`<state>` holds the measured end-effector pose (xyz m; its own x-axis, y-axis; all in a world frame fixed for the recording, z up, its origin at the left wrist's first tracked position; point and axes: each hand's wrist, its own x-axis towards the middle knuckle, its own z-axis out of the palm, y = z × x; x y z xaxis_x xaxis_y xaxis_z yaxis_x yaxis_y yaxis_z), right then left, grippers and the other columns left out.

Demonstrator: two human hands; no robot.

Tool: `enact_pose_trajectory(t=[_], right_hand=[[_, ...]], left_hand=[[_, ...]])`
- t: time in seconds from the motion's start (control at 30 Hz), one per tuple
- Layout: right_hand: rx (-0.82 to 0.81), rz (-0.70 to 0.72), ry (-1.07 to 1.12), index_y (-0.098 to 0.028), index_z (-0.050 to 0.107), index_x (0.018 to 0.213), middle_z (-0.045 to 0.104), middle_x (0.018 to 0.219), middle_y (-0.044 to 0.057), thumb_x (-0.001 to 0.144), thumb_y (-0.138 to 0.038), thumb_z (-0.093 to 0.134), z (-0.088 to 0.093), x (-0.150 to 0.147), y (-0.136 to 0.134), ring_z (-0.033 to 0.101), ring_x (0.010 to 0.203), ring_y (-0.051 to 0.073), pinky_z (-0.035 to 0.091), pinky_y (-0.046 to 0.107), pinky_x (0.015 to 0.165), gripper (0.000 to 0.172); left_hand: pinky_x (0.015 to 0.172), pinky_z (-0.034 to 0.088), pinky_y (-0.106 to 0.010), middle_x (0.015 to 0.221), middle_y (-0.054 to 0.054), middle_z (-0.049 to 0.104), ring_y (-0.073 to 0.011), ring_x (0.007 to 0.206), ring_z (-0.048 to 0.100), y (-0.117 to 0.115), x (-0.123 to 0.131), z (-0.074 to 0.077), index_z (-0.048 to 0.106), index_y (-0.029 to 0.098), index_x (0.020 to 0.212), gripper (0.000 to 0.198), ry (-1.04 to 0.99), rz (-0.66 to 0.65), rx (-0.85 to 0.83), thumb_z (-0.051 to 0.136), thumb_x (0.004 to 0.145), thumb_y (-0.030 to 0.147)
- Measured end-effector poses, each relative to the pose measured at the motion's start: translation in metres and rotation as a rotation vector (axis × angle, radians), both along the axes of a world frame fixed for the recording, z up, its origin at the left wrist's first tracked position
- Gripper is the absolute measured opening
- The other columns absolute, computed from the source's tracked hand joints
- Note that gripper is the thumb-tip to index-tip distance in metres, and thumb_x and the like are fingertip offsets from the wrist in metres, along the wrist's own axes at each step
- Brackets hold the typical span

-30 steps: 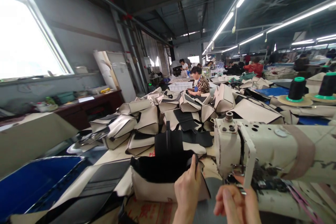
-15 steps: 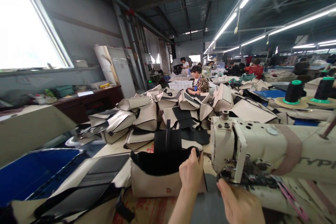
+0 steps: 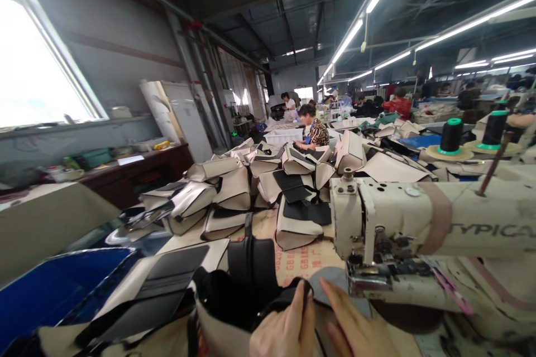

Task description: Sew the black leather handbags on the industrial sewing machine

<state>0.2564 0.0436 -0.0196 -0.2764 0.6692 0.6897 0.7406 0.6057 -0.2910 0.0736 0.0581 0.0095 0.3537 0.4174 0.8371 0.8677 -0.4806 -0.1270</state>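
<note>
Sewing machine (image 3: 419, 228) fills the right of the frame; feed squarely toward its foot. Bag (image 3: 234, 312) sits bottom centre on the surface: your left hand (image 3: 285, 329) pinches its black rim, right hand (image 3: 355, 329) lies flat, fingers extended, holding nothing.

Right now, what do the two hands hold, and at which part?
The left hand grips the beige bag at its black top rim. The right hand lies flat beside it; whether it holds anything cannot be told.
</note>
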Motion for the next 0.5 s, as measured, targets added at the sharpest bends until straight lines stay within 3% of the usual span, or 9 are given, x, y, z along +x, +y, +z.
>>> enact_pose_trajectory(t=[0.07, 0.13, 0.33, 0.4, 0.5], right_hand=[[-0.052, 0.058, 0.084, -0.016, 0.049, 0.115, 0.061, 0.106, 0.008, 0.092, -0.022, 0.032, 0.007, -0.008, 0.015, 0.062, 0.087, 0.016, 0.054, 0.021, 0.061, 0.029], [-0.023, 0.031, 0.221, -0.018, 0.054, 0.101, 0.063, 0.094, 0.005, 0.093, -0.022, 0.033, 0.012, -0.007, 0.028, 0.062, 0.085, 0.015, 0.052, 0.023, 0.069, 0.023], [0.213, -0.34, 0.502, -0.014, 0.057, 0.094, 0.066, 0.08, 0.005, 0.09, -0.027, 0.046, 0.007, -0.012, 0.046, 0.064, 0.067, 0.013, 0.048, 0.019, 0.062, 0.018], [0.21, -0.395, 0.538, -0.013, 0.057, 0.09, 0.066, 0.073, 0.004, 0.089, -0.029, 0.049, 0.005, -0.018, 0.047, 0.063, 0.06, 0.013, 0.047, 0.018, 0.056, 0.017], [0.169, -0.339, 0.544, -0.014, 0.055, 0.089, 0.065, 0.067, 0.002, 0.089, -0.028, 0.049, 0.003, -0.014, 0.041, 0.063, 0.057, 0.012, 0.046, 0.016, 0.052, 0.015]], left_hand=[[0.046, 0.034, -0.022, 0.058, 0.001, 0.065, -0.0066, 0.039, 0.051, 0.005, 0.012, 0.009, 0.06, 0.008, 0.097, 0.02, -0.022, 0.012, -0.004, 0.051, 0.085, 0.021], [0.046, 0.034, -0.023, 0.059, 0.001, 0.066, -0.0077, 0.04, 0.052, 0.019, 0.023, 0.019, 0.06, 0.011, 0.096, 0.019, -0.024, 0.026, -0.017, 0.052, 0.084, 0.023], [0.045, 0.035, -0.025, 0.057, 0.003, 0.064, -0.0123, 0.045, 0.056, 0.063, 0.046, 0.047, 0.06, 0.016, 0.094, 0.017, 0.084, 0.007, -0.086, 0.05, 0.085, 0.026], [0.043, 0.034, -0.024, 0.056, 0.002, 0.064, -0.0128, 0.045, 0.057, 0.065, 0.049, 0.045, 0.06, 0.017, 0.089, 0.017, 0.144, -0.02, -0.134, 0.046, 0.086, 0.025], [0.041, 0.035, -0.022, 0.056, 0.001, 0.064, -0.0107, 0.042, 0.056, 0.047, 0.046, 0.025, 0.06, 0.015, 0.088, 0.02, 0.222, -0.143, -0.161, 0.041, 0.086, 0.02]])
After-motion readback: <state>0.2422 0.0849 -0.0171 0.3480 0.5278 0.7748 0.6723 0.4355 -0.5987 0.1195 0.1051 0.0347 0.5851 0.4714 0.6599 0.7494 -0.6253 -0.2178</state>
